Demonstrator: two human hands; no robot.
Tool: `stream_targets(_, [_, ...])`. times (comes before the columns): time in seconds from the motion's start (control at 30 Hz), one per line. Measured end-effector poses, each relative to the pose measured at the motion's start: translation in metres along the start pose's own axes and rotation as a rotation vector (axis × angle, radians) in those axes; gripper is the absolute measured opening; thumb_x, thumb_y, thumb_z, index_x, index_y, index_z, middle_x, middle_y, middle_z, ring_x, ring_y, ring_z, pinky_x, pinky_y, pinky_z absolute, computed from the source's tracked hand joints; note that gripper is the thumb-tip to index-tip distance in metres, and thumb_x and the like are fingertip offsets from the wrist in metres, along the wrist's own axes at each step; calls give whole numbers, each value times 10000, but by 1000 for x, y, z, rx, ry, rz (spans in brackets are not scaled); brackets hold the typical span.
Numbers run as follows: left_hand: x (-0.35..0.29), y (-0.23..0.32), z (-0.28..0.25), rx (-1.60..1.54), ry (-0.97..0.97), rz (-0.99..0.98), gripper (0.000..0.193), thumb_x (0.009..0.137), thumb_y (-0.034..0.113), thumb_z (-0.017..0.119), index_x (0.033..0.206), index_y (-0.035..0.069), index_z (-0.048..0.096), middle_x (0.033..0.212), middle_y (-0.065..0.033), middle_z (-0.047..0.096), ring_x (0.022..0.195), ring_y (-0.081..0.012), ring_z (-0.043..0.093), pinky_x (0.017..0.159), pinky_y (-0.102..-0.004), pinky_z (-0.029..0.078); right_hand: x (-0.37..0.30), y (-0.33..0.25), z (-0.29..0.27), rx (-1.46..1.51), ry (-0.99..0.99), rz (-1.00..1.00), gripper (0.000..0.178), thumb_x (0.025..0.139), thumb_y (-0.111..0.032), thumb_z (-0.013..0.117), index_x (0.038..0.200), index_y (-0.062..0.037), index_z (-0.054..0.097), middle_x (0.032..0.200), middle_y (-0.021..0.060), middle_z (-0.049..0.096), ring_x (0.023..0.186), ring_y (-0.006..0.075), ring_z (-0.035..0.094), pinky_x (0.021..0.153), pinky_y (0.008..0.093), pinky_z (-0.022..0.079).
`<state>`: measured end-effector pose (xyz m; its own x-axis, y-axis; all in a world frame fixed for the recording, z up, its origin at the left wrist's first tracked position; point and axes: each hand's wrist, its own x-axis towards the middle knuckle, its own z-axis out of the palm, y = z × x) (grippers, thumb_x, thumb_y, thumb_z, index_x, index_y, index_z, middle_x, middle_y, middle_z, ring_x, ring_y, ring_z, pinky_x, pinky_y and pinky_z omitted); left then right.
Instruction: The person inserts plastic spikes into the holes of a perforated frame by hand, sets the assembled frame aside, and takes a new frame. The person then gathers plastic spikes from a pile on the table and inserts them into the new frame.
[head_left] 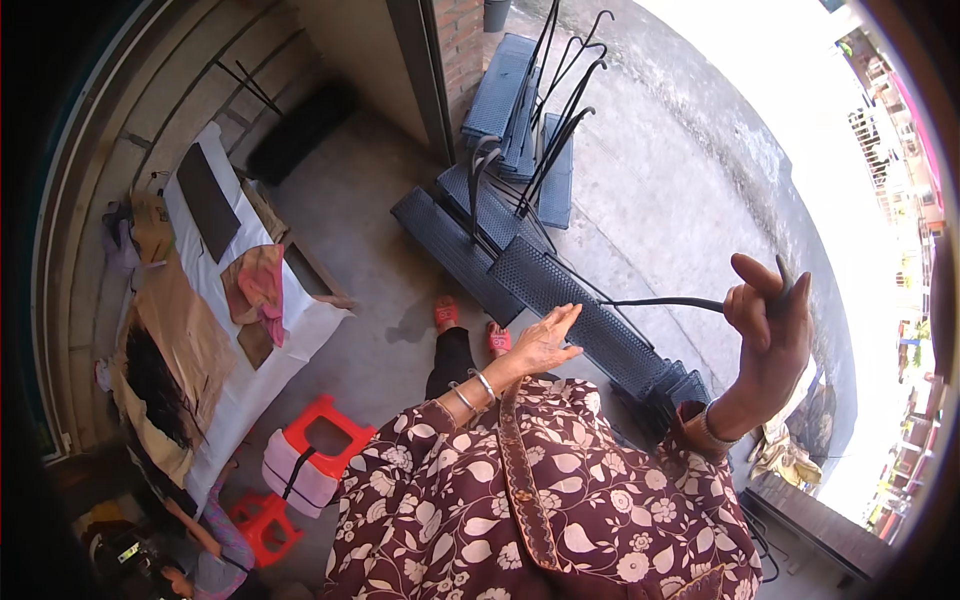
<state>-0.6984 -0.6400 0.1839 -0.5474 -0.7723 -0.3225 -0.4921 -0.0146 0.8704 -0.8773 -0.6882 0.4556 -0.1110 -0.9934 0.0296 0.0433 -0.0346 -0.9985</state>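
Note:
My right hand is raised on the right with its fingers curled around the hooked end of a thin black rod. From my hand the rod runs left to a long, dark blue perforated metal panel that lies slanting before me. My left hand is stretched out flat, palm down, beside that panel's near edge. Whether its fingertips touch the metal I cannot tell. Under and beyond this panel lie other blue perforated panels, some with upright black rods bent at the top.
More panels are stacked at the back by a brick pillar. On the left stand a covered table with cardboard and a pink cloth, and red stools. Another person is at lower left.

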Motion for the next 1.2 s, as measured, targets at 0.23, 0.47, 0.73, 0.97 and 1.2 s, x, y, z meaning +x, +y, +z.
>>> stream_targets(0.23, [48, -34, 15, 126, 133, -28, 986, 782, 454, 707, 1519, 103, 154, 1552, -222, 164, 1440, -371, 163, 1165, -414, 223, -13, -9, 51, -102, -34, -59, 733, 1044, -411, 206, 971, 179, 635, 406, -87, 327, 374, 34, 261, 424, 206, 239])
stream_targets(0.47, [48, -80, 23, 123, 201, -86, 704, 813, 632, 584, 1303, 127, 574, 1277, -249, 504, 1206, -414, 453, 1052, -470, 337, 2, -38, 76, 108, -479, -82, 728, 1047, -407, 155, 1067, 195, 563, 414, -88, 381, 339, 23, 262, 371, 199, 222])
stream_targets(0.73, [-9, -101, -45, 175, 621, -273, 459, 828, 541, 625, 876, 98, 735, 838, -139, 683, 868, -332, 637, 828, -436, 478, 13, -71, 163, 456, -1126, -91, 740, 1052, -402, 86, 1196, 217, 466, 425, -89, 453, 292, 8, 263, 299, 189, 199])
stream_targets(0.97, [-135, -100, -103, -93, 886, -483, 605, 885, 597, 501, 671, 59, 676, 615, -175, 617, 658, -389, 638, 602, -461, 468, 17, -117, 326, 514, -1684, -9, 595, 982, -524, 291, 1464, -184, 209, 1123, 266, 612, 885, 283, 682, 821, 377, 564])
stream_targets(1.2, [-325, -153, -108, -192, 1296, -402, 509, 976, 393, 503, 743, -39, 635, 586, -110, 589, 584, -159, 576, 556, -345, 411, 17, 49, 378, -63, -1032, -193, 578, 975, -518, 449, 1118, -8, 679, 1065, 104, 689, 1047, 185, 627, 985, 314, 432])
